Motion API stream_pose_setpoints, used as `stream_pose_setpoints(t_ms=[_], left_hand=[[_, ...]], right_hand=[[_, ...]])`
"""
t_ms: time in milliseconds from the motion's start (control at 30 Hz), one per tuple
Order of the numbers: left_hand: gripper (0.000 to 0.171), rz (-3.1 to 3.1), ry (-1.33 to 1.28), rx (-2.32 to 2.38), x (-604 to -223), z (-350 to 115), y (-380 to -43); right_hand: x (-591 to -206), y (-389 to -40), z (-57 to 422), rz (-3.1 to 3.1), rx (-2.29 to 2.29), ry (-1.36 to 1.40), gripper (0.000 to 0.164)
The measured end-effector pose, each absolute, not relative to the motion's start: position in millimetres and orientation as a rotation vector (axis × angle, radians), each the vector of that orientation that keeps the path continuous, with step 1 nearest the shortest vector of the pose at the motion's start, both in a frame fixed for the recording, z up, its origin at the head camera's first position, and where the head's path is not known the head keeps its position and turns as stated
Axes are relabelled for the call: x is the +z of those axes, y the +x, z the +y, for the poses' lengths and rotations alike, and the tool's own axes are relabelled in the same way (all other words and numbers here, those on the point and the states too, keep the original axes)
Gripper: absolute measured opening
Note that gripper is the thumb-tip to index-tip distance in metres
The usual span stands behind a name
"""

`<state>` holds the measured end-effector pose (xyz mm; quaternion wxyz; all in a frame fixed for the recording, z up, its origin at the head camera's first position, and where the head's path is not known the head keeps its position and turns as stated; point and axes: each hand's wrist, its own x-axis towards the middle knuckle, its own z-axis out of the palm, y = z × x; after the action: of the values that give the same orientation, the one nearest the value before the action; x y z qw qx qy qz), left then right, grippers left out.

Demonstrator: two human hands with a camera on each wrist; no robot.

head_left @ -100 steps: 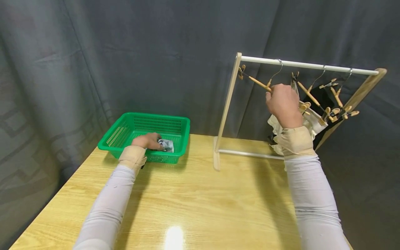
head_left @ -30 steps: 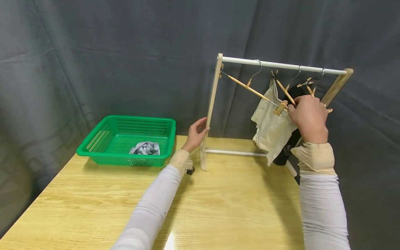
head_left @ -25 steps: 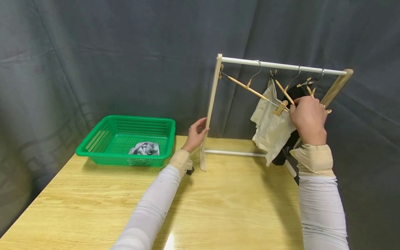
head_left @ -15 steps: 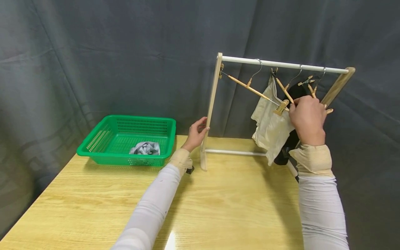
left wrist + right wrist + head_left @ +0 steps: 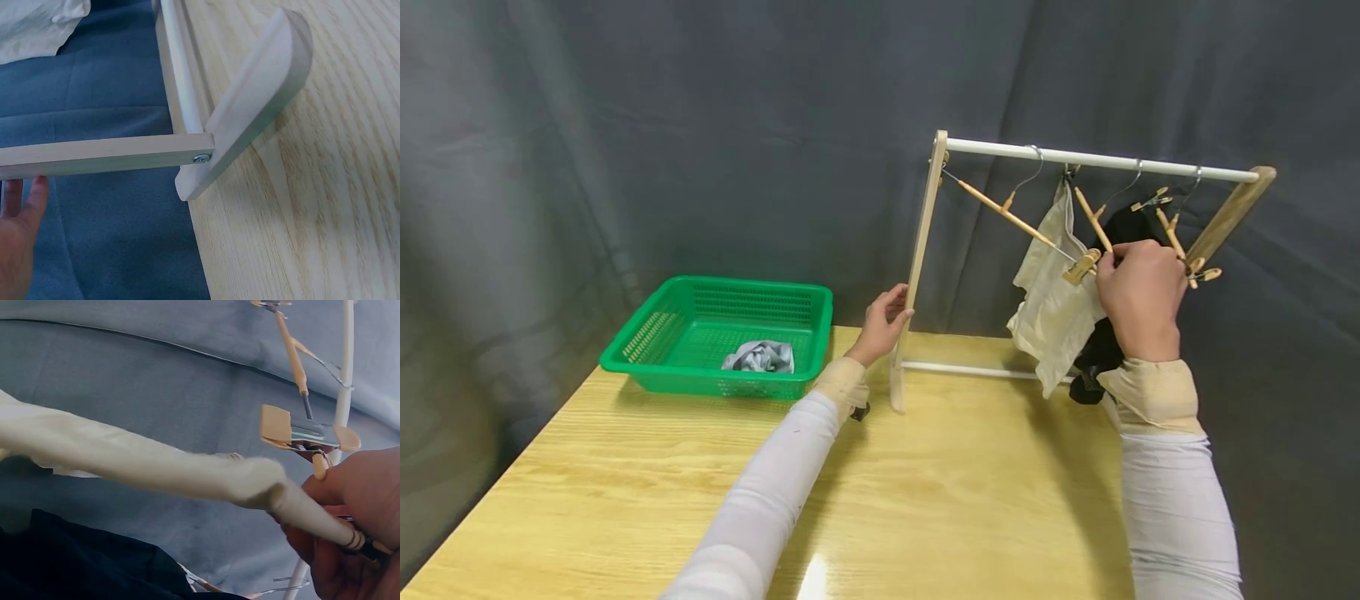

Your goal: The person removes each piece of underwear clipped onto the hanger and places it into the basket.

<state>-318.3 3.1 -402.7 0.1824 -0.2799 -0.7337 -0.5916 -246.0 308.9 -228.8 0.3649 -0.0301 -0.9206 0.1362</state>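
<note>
My left hand (image 5: 882, 325) is at the left upright (image 5: 925, 225) of a small wooden clothes rack, thumb and fingers holding it at mid-height. In the left wrist view, thumb and finger meet the upright's (image 5: 94, 154) edge. My right hand (image 5: 1142, 292) pinches the near clip end of the middle hanger (image 5: 1092, 218), where a cream garment (image 5: 1052, 308) hangs. The right wrist view shows this garment (image 5: 156, 465) running edge-on into my fingers, which hide most of the clip. Left of it is a bare clip hanger (image 5: 1007, 215), its wooden clip (image 5: 1081, 267) beside my fingertips.
A green basket (image 5: 655, 375) with a crumpled grey cloth (image 5: 762, 357) stands left on the wooden table (image 5: 925, 500). A third hanger (image 5: 1172, 233) hangs at the rail's (image 5: 1097, 160) right, near a black garment (image 5: 1101, 346). A dark curtain (image 5: 737, 150) closes the back.
Over the last seconds my left hand left the grey cloth in the basket for the rack's upright. My right hand went from the left hanger to the middle one. Lately the view shifted slightly.
</note>
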Motion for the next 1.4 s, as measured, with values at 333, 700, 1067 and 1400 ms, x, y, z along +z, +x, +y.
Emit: stream_pose_setpoints(t_ms=[333,700,1067,1400], left_hand=[[0.043,-2.048,-0.813,-1.664,-400,11,-320],[0.043,-2.136,-0.678,-1.638,-426,16,-349],[0.044,-2.109,-0.749,-1.651,-412,8,-339],[0.043,-2.099,-0.765,-1.641,-399,4,-331]], right_hand=[[-233,-247,315,-2.263,0.358,-0.065,0.034],[-232,-246,316,-2.265,0.364,-0.068,0.035],[-236,-238,315,-2.233,0.362,-0.075,0.033],[-246,-228,310,-2.199,0.387,-0.081,0.034]])
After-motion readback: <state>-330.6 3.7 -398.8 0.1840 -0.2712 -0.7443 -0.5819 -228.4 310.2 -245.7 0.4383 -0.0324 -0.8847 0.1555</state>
